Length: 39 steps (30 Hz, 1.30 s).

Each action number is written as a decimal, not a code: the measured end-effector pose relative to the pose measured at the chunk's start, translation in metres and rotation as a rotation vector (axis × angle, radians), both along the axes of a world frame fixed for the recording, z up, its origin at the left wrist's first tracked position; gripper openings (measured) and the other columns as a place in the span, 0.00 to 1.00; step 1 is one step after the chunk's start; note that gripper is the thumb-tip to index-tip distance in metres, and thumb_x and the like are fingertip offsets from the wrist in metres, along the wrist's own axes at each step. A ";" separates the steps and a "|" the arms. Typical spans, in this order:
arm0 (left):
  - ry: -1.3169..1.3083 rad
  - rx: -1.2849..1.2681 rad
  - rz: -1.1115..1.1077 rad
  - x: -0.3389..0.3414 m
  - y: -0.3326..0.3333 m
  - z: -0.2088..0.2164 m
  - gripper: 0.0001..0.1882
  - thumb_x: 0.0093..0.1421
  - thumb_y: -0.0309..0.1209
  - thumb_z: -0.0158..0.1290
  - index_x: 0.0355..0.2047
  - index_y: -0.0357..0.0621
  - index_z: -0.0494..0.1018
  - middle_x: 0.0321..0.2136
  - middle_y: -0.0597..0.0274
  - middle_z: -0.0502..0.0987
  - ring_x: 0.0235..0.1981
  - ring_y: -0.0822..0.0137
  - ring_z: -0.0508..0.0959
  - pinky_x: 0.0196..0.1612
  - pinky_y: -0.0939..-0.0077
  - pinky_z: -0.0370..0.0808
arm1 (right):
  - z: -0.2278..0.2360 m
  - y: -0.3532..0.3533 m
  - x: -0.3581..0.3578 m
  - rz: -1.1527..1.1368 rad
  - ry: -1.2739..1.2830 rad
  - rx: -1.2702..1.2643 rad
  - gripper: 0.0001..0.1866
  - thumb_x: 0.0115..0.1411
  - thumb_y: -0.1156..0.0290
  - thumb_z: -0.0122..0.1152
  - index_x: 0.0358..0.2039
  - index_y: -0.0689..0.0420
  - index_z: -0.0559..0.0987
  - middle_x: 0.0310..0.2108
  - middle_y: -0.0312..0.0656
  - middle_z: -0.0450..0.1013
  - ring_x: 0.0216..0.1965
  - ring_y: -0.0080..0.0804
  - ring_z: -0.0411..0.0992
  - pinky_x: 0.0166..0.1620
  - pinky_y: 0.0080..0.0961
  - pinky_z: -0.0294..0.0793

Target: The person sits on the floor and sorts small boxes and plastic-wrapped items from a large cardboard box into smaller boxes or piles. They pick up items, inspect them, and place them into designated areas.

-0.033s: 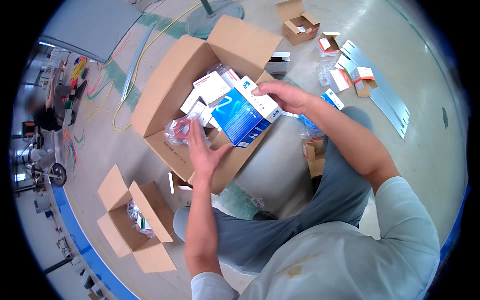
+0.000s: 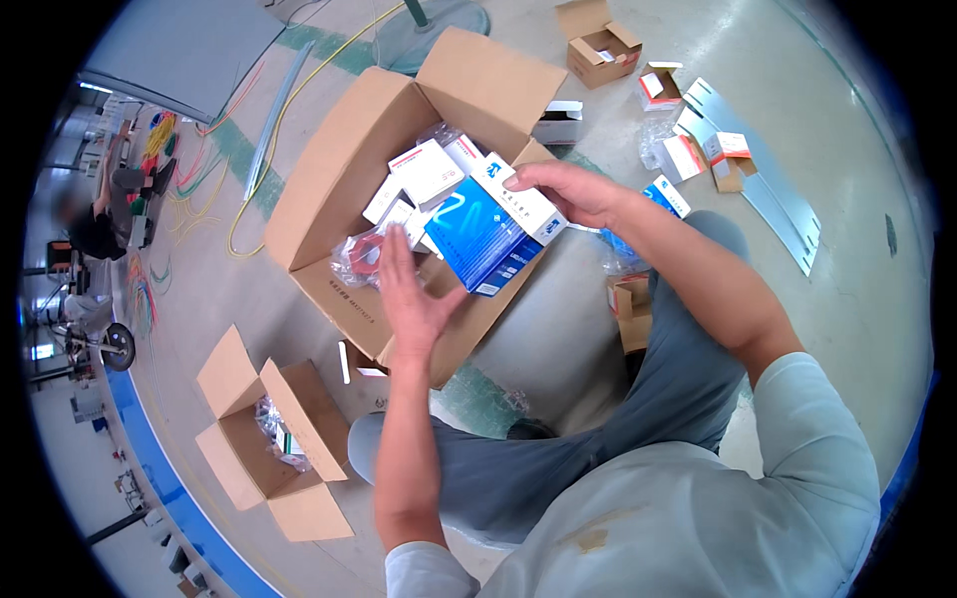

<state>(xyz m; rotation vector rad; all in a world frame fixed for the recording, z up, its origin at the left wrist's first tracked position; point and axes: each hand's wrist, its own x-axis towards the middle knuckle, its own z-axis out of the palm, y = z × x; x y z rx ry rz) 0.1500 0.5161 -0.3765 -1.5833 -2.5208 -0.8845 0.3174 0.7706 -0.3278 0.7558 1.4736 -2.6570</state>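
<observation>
My right hand (image 2: 573, 189) grips a blue and white box (image 2: 474, 237) by its white upper edge, tilted over the near right side of a large open cardboard carton (image 2: 334, 169). My left hand (image 2: 411, 311) has its fingers stretched out over the carton's near side. Its thumb is close to the blue box's lower corner; whether they touch I cannot tell. Inside the carton lie several small white boxes, one with a red stripe (image 2: 427, 169). A red part in clear plastic wrap (image 2: 365, 255) lies by my left fingertips.
At lower left, a smaller open carton (image 2: 309, 419) holds plastic-wrapped items. Opened small boxes (image 2: 603, 58) and a long metal plate (image 2: 788, 214) lie on the floor at right. A yellow cable (image 2: 284, 105) runs behind. A person (image 2: 95, 224) sits at far left.
</observation>
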 end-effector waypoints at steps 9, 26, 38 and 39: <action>-1.509 0.657 0.204 0.051 -0.008 0.054 0.37 0.65 0.47 0.62 0.67 0.43 0.64 0.58 0.55 0.76 0.57 0.59 0.79 0.59 0.60 0.80 | 0.011 0.005 -0.009 0.321 -0.044 0.377 0.48 0.62 0.24 0.54 0.59 0.61 0.78 0.43 0.49 0.80 0.45 0.31 0.82 0.45 0.25 0.83; -1.906 0.635 0.186 0.057 0.003 0.035 0.37 0.70 0.60 0.51 0.69 0.49 0.62 0.60 0.59 0.76 0.55 0.61 0.81 0.54 0.63 0.82 | -0.002 -0.010 -0.022 0.289 0.083 0.201 0.43 0.68 0.29 0.50 0.56 0.63 0.78 0.42 0.46 0.81 0.35 0.29 0.82 0.38 0.24 0.84; -2.278 0.383 0.147 0.065 -0.003 0.014 0.46 0.65 0.72 0.44 0.52 0.33 0.72 0.28 0.55 0.80 0.20 0.69 0.77 0.20 0.81 0.75 | 0.000 -0.021 -0.025 0.197 0.119 0.239 0.39 0.67 0.30 0.55 0.50 0.60 0.79 0.30 0.41 0.80 0.24 0.24 0.79 0.27 0.18 0.82; -2.331 0.374 0.124 0.066 -0.003 0.014 0.47 0.64 0.73 0.44 0.51 0.34 0.72 0.27 0.56 0.78 0.17 0.71 0.72 0.19 0.81 0.71 | -0.003 -0.019 -0.026 0.202 0.106 0.241 0.39 0.67 0.30 0.55 0.49 0.60 0.79 0.29 0.41 0.79 0.24 0.24 0.79 0.26 0.19 0.81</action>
